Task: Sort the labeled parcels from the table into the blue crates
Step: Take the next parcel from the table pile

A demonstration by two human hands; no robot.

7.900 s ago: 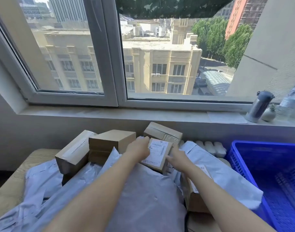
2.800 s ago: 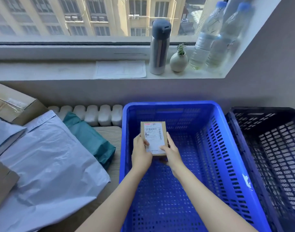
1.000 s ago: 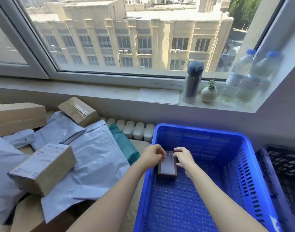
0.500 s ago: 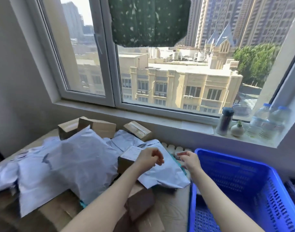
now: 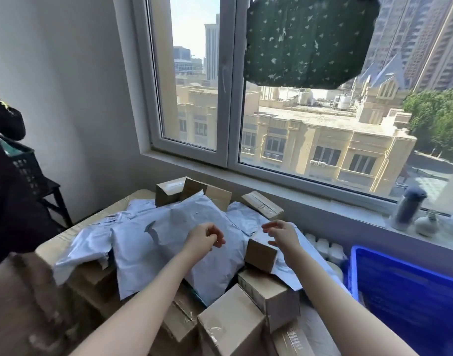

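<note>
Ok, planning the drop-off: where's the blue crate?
Head view, lower right: the blue crate sits below the windowsill, right of the parcel pile.

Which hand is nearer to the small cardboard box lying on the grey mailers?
Right. The right hand hovers close over the small cardboard box; the left hand is off to its left, over the large grey mailer.
</note>
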